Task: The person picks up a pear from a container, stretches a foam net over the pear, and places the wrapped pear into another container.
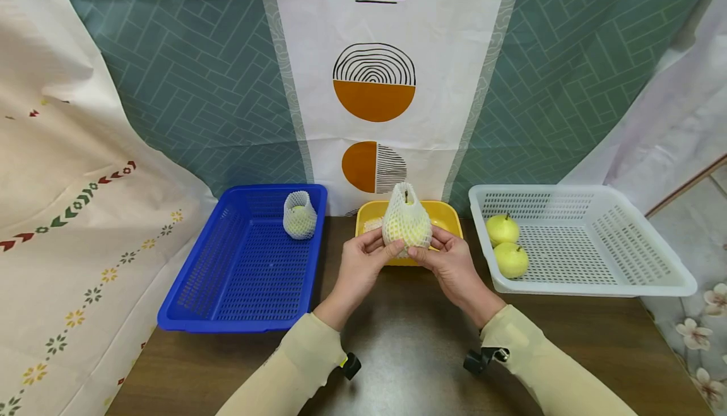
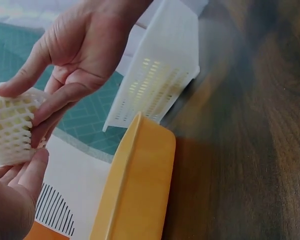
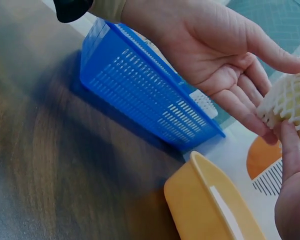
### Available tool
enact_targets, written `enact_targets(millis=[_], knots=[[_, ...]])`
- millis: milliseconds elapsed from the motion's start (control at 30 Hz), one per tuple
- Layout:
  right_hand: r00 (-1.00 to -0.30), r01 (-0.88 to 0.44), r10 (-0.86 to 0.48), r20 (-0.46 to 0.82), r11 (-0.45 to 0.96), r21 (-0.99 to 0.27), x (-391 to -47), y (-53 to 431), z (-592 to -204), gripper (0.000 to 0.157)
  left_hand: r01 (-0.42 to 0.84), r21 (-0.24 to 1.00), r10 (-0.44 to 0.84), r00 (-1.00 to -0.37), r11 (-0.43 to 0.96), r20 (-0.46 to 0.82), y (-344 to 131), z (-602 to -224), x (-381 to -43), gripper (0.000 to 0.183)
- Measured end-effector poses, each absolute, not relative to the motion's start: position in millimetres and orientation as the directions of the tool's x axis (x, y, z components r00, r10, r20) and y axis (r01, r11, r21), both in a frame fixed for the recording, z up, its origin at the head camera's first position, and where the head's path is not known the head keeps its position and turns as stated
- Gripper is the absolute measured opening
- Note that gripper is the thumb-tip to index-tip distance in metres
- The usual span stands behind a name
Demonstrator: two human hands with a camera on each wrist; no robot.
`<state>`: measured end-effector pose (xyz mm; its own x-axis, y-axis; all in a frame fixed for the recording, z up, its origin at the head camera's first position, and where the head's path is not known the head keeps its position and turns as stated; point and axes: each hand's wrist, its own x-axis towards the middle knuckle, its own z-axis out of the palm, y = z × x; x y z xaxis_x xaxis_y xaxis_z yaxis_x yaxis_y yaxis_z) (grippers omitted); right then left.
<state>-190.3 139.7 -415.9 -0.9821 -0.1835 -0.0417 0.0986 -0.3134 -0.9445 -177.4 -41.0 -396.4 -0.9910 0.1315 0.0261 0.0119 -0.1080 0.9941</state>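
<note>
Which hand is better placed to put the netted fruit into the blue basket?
Probably the left hand: it and the right hand both hold the netted fruit, but the blue basket stands on the left hand's side.

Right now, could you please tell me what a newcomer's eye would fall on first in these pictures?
Probably the yellow-green pear in a white foam net, held up mid-scene between the left hand and the right hand. Next, likely, the deep-blue plastic basket on the left, with one netted pear at its far right corner, and the white plastic basket on the right, with two bare yellow-green pears along its left side.
</note>
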Motion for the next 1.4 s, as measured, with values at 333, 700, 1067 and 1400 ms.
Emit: enact_targets(millis=[333,700,1067,1400], knots=[[-0.968,0.046,-0.249,0.027,-0.280,-0.959,-186.9,142.1,-412.1,0.055,0.033,0.992,0.095,-0.994,-0.124,0.045,-43.0,-410.8,-185.8,0.051],[-0.986,-0.011,-0.167,0.011,0.001,-1.000,-191.4,141.3,-412.0,0.064,-0.004,0.980,0.165,-0.986,-0.198,0.030,-44.5,-399.6,-180.3,0.044],[-0.982,-0.048,-0.183,0.045,0.009,-0.999,-193.8,140.9,-406.1,0.072,0.020,0.994,0.164,-0.986,-0.110,0.038,-45.3,-392.9,-174.9,0.044],[-0.995,-0.100,-0.034,0.098,0.084,-0.991,-196.4,138.1,-408.2,0.077,0.118,0.988,0.046,-0.991,-0.103,0.123,-42.1,-404.8,-184.5,0.045]])
